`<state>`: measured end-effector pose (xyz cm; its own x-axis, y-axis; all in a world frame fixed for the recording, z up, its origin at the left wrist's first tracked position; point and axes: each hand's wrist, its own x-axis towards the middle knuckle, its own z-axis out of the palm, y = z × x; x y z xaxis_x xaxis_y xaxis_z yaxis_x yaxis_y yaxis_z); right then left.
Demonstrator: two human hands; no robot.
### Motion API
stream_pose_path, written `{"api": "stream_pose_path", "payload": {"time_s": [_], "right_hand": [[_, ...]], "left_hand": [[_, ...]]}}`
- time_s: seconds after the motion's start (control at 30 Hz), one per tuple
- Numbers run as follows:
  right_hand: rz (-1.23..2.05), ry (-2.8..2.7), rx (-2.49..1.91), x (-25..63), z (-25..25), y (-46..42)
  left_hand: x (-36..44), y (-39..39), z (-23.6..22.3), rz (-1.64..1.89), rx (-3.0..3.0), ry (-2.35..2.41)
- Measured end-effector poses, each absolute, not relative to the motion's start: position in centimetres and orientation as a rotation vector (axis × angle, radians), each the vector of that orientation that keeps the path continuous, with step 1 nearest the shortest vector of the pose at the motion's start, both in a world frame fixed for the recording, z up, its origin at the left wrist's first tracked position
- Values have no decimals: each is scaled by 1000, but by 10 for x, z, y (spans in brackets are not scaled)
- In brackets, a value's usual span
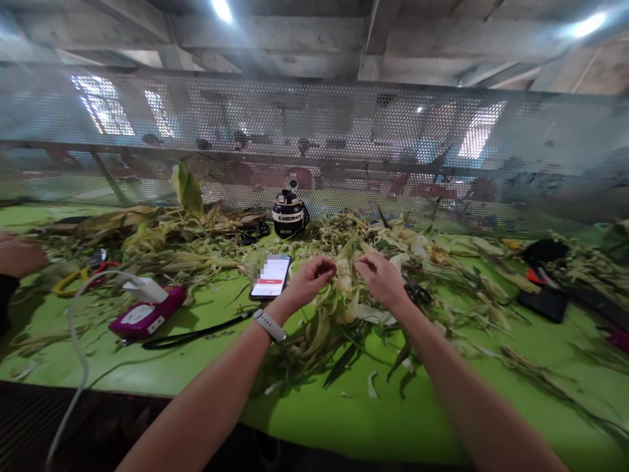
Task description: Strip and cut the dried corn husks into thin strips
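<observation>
Pale yellow corn husk point(346, 278) stands between my two hands over the green table. My left hand point(310, 278), with a light grey watch band on its wrist, pinches at the husk's left side. On its right side, my right hand point(381, 278) is closed with thumb and fingertips together on it. The exact edges in the fingers are too small to see. Loose husk leaves point(319, 328) lie below the hands. Just left of my left hand is a phone point(269, 278) with a lit screen and a black strap.
A black bottle point(289, 216) stands behind the phone among heaped husks point(196, 229). A purple power block point(147, 316) with a white plug and cable point(78, 341) lies left. Another person's hand point(22, 254) is at the far left. Scissors point(417, 293) and a dark phone point(543, 303) lie right. A perforated screen point(319, 144) runs behind.
</observation>
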<state>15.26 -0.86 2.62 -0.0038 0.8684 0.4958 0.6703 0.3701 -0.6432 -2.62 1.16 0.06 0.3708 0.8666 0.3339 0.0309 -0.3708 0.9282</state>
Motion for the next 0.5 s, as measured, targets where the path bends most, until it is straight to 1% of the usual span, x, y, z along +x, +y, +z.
{"api": "stream_pose_path", "payload": {"time_s": [0.17, 0.37, 0.43, 0.5], "right_hand": [[634, -1675, -1342, 146, 19, -5], [867, -1434, -1247, 139, 15, -6], [881, -1375, -1200, 138, 14, -6], [774, -1387, -1192, 138, 14, -6]], "left_hand": [[-23, 9, 0, 1108, 1701, 730], [-21, 9, -4, 1089, 1642, 651], [-21, 8, -2, 1093, 1606, 682], [-21, 5, 1, 1085, 1583, 738]]}}
